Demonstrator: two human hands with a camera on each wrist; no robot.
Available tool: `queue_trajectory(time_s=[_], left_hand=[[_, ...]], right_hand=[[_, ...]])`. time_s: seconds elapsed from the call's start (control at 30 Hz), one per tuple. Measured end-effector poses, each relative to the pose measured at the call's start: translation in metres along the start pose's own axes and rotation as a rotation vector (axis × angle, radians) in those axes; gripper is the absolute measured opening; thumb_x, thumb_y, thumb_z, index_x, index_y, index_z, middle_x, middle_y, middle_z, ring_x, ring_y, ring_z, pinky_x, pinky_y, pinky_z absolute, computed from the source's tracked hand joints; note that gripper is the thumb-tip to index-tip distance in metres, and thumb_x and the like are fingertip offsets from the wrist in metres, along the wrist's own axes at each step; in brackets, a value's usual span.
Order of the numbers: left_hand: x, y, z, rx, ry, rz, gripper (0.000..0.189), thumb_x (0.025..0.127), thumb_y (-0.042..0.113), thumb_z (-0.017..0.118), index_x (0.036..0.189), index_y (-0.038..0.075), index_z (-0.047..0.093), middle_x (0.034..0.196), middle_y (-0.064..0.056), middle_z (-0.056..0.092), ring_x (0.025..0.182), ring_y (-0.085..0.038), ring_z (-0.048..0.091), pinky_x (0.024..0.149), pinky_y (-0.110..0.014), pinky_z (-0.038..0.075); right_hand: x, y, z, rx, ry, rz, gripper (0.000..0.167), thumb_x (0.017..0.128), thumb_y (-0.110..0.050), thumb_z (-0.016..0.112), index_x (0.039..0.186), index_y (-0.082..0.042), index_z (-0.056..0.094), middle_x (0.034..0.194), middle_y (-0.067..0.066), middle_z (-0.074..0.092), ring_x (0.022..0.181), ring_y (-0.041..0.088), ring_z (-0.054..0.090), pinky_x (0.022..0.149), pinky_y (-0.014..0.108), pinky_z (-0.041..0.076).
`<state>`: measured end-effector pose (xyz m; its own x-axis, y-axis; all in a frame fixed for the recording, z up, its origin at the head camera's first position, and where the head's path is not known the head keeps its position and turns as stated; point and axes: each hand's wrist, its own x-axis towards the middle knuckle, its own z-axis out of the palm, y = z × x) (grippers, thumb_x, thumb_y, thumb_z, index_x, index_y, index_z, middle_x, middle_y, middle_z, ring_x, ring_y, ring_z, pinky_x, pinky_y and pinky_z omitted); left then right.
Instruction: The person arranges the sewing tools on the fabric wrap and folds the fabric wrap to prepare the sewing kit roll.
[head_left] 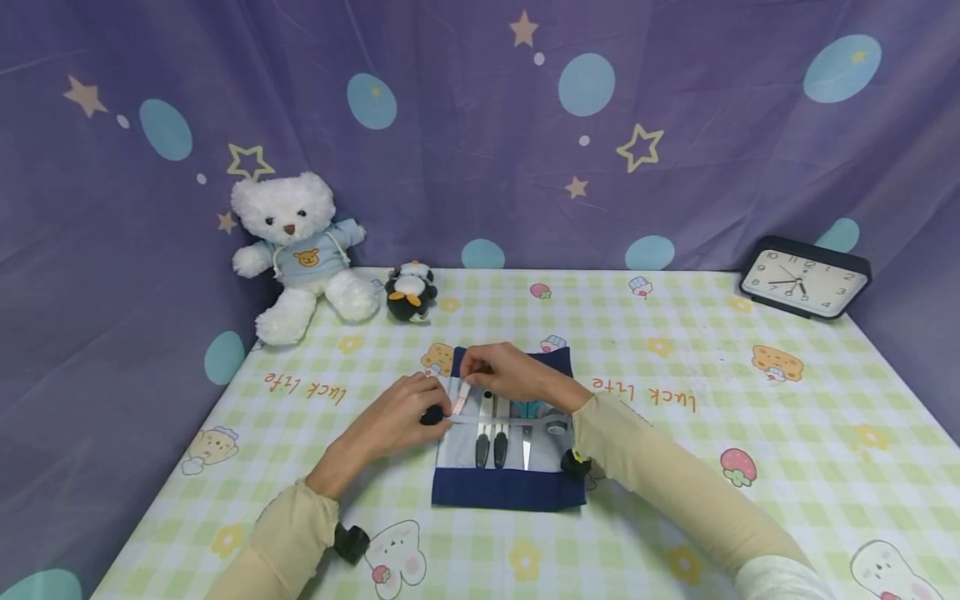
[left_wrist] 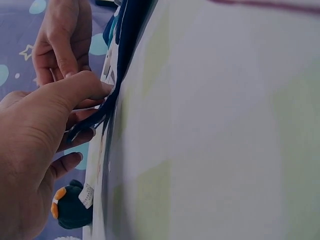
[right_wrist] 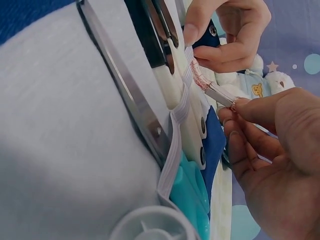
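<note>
Pinching a printed strip [right_wrist: 216,93] at the left of an open pouch [head_left: 507,489] is the right hand [head_left: 513,371]; the left hand [head_left: 401,415] pinches the pouch's edge by its elastic band [right_wrist: 172,145]. Lifting the band should help the strip slide. Beyond the pouch sits a teddy bear [head_left: 309,258].

Tan sleeves [head_left: 288,533] are covering both arms, black bits [head_left: 351,543] are poking out, and pale grey cloth [head_left: 780,578] is topping the right one.

On the tablecloth [head_left: 637,500], I read "luck life" twice, in orange; on the clock [head_left: 806,277], numerals including 10, 12, 4.
</note>
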<state>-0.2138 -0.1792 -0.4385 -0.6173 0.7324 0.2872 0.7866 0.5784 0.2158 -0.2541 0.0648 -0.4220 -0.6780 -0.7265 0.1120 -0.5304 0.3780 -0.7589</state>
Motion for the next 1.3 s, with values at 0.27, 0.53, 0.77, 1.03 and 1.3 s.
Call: queue_trajectory(time_s=[0.27, 0.53, 0.77, 1.03, 1.3], left_hand=[[0.0002, -0.0006, -0.001, -0.003, -0.006, 0.001, 0.009, 0.089, 0.019, 0.081, 0.095, 0.015, 0.075, 0.097, 0.004, 0.067, 0.095, -0.018, 0.062, 0.09, -0.043, 0.05], [0.0002, -0.0009, -0.001, -0.016, -0.016, -0.011, 0.009, 0.09, 0.019, 0.08, 0.096, 0.015, 0.074, 0.099, 0.004, 0.067, 0.097, -0.019, 0.062, 0.093, -0.044, 0.049], [0.0, -0.0007, -0.0012, -0.035, -0.023, -0.02, 0.01, 0.089, 0.019, 0.08, 0.096, 0.015, 0.075, 0.1, 0.005, 0.067, 0.098, -0.019, 0.062, 0.093, -0.044, 0.049], [-0.0006, -0.0003, -0.0016, -0.035, -0.038, -0.048, 0.01, 0.088, 0.019, 0.08, 0.097, 0.016, 0.075, 0.1, 0.006, 0.066, 0.1, -0.019, 0.062, 0.094, -0.045, 0.049], [-0.0008, -0.0012, -0.0013, -0.057, -0.033, -0.037, 0.009, 0.089, 0.018, 0.08, 0.096, 0.016, 0.074, 0.099, 0.006, 0.066, 0.096, -0.018, 0.062, 0.09, -0.042, 0.05]], right_hand=[[0.0006, 0.0004, -0.0006, -0.006, 0.014, 0.002, 0.009, 0.106, -0.005, 0.059, 0.109, -0.001, 0.066, 0.102, 0.01, 0.07, 0.087, 0.021, 0.067, 0.074, 0.028, 0.052], [0.0028, -0.0007, 0.0029, 0.009, 0.003, -0.029, 0.009, 0.105, -0.004, 0.058, 0.109, -0.001, 0.066, 0.101, 0.009, 0.071, 0.087, 0.02, 0.067, 0.074, 0.027, 0.053], [0.0026, -0.0004, 0.0057, 0.014, -0.007, -0.014, 0.009, 0.106, -0.004, 0.058, 0.109, -0.002, 0.066, 0.1, 0.007, 0.071, 0.084, 0.017, 0.066, 0.073, 0.027, 0.052], [0.0015, 0.0, 0.0073, 0.011, 0.019, 0.059, 0.01, 0.105, -0.006, 0.06, 0.112, -0.001, 0.066, 0.104, 0.007, 0.071, 0.09, 0.014, 0.067, 0.077, 0.028, 0.054], [0.0014, 0.0015, 0.0091, 0.02, 0.037, 0.091, 0.007, 0.104, -0.007, 0.062, 0.107, -0.003, 0.067, 0.099, 0.005, 0.071, 0.085, 0.013, 0.066, 0.075, 0.028, 0.053]])
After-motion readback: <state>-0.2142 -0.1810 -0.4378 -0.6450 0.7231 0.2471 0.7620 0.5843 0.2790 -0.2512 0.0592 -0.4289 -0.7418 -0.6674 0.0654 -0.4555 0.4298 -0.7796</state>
